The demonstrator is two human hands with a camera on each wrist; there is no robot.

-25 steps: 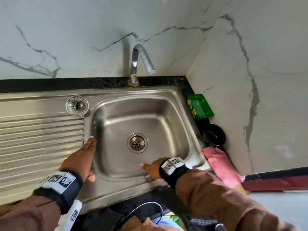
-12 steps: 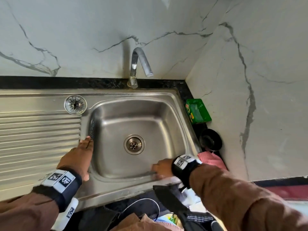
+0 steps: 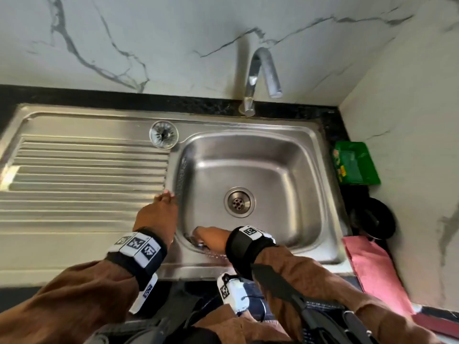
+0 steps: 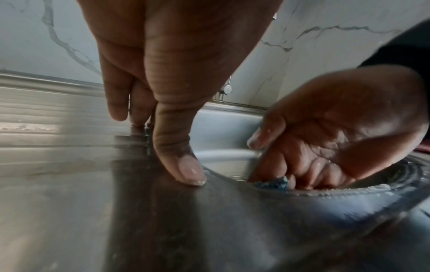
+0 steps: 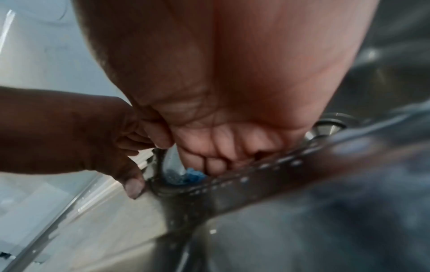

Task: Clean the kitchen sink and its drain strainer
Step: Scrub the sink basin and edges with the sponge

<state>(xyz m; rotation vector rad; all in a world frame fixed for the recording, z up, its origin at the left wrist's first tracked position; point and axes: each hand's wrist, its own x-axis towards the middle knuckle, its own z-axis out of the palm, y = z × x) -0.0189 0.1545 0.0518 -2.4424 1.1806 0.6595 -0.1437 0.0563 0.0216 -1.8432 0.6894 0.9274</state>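
Note:
The steel sink (image 3: pixel 248 145) has its drain (image 3: pixel 239 201) in the middle of the basin. The drain strainer (image 3: pixel 163 134) lies on the rim at the basin's back left corner. My right hand (image 3: pixel 210 236) presses a blue scrub pad (image 4: pixel 271 183) (image 5: pixel 193 176) against the basin's front left inner wall, fingers curled round it; foam (image 4: pixel 372 188) clings to that edge. My left hand (image 3: pixel 159 214) rests flat on the rim beside the basin's left edge, fingers straight, thumb (image 4: pixel 186 171) touching the steel.
A curved tap (image 3: pixel 260 78) stands behind the basin. The ribbed drainboard (image 3: pixel 82 182) stretches left. On the black counter to the right lie a green packet (image 3: pixel 355 163), a black round dish (image 3: pixel 375 220) and a pink cloth (image 3: pixel 372 271). Marble walls close the back and right.
My right hand has slid left along the basin's front wall toward the front left corner. My left hand has stayed on the rim. The camera view has shifted right and closer.

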